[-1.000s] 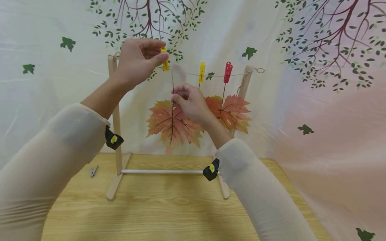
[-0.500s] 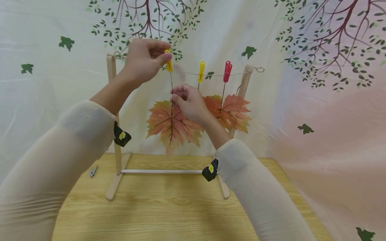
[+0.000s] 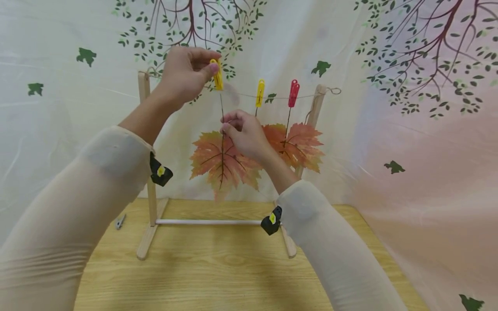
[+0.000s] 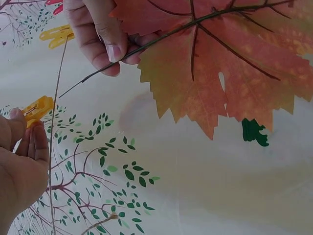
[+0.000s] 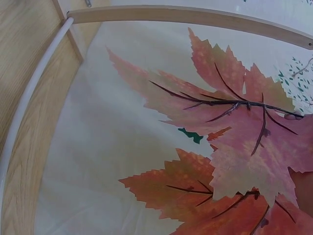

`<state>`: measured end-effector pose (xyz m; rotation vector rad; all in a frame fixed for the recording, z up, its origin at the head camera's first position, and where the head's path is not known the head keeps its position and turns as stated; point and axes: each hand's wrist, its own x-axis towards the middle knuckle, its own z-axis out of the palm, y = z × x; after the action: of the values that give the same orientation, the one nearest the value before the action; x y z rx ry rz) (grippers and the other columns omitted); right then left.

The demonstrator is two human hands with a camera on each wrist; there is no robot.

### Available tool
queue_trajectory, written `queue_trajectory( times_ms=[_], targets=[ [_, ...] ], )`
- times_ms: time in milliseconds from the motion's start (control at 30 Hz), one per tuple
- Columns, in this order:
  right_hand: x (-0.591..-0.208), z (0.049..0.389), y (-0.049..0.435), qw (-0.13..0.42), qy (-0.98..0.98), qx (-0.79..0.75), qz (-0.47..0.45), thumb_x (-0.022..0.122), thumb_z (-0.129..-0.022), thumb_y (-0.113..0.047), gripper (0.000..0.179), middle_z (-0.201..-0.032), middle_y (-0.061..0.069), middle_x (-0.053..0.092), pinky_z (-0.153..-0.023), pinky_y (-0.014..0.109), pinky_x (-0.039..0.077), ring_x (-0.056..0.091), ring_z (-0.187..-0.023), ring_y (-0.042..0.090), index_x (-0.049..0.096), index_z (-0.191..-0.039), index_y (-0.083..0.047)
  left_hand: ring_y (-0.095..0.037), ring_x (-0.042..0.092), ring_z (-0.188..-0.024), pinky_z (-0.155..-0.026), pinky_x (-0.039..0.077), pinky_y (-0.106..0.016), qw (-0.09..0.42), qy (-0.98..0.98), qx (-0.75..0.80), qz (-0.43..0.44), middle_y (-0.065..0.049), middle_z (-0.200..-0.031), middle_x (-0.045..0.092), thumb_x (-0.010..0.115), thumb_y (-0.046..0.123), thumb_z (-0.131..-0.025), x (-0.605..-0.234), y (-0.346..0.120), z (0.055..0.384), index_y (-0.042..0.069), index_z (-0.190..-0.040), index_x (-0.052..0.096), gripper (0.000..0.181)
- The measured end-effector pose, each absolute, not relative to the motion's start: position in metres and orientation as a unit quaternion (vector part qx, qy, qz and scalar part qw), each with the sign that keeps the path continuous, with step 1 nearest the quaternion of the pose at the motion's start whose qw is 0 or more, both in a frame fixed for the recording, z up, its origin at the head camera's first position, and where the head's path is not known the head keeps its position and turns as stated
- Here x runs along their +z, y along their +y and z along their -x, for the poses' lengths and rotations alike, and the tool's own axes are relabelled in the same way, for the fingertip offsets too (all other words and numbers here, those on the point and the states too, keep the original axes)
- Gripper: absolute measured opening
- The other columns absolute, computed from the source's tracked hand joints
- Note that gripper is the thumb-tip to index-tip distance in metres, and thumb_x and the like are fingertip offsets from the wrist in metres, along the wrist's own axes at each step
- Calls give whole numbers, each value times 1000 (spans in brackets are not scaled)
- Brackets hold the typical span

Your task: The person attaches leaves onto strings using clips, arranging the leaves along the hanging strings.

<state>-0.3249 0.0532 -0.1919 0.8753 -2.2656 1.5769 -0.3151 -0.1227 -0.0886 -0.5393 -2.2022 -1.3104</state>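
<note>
The large maple leaf (image 3: 229, 166) hangs point down below the string (image 3: 241, 94), its dark stem (image 3: 221, 103) rising toward it. Your right hand (image 3: 247, 131) has that stem pinched between thumb and fingertips, near the blade. In the left wrist view the stem's free end sits just beside the string. Your left hand (image 3: 183, 80) pinches a yellow clip (image 3: 216, 77) between thumb and fingers, its lower end at the string, close to the stem's end; I cannot tell whether it bites the string. Farther right, a second yellow clip (image 3: 260, 93) and a red clip (image 3: 293, 93) sit on the string, orange-red leaves (image 3: 303, 144) hanging beneath, partly behind your right hand. Wooden posts (image 3: 316, 103) carry the string, with a white rod (image 3: 210, 222) low between them. A grey clip (image 3: 120, 222) lies on the wood-grain table (image 3: 218, 276), left of the frame. A pale backdrop (image 3: 292, 39) with printed branches stands behind.
</note>
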Motion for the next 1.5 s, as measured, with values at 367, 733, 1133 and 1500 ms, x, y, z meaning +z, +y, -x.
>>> queue_trajectory(
  times_ms=[367,733,1133,1500],
  targets=[
    [-192,324,51,121,-775,546,-296,59,-104,-5,10,-95,11,71,-71,26,51,65,-90,21,64,-112,-1,-14,63,-95,-65,44,-22,261,-820,-472,190,-5,-117,72,65,21,-102,-90,-123,319,9,-127,72,29],
    [-191,324,52,127,-769,549,-300,58,-104,-4,10,-95,12,70,-72,26,53,64,-87,22,64,-111,0,-15,67,-98,-75,50,-23,253,-829,-465,181,-5,-114,73,68,22,-100,-90,-120,318,10,-124,73,28],
    [-190,322,46,130,-753,573,-296,57,-105,-7,16,-98,13,70,-78,28,56,65,-89,22,65,-115,2,-11,70,-94,-75,52,-22,264,-836,-442,188,-5,-110,75,69,21,-99,-93,-119,314,9,-120,75,25],
    [-187,323,40,143,-734,602,-280,59,-104,-9,18,-98,12,70,-76,26,56,65,-88,20,66,-116,2,-10,70,-97,-82,54,-23,271,-844,-418,197,-5,-112,75,67,21,-101,-95,-116,313,8,-121,74,25]
  ],
)
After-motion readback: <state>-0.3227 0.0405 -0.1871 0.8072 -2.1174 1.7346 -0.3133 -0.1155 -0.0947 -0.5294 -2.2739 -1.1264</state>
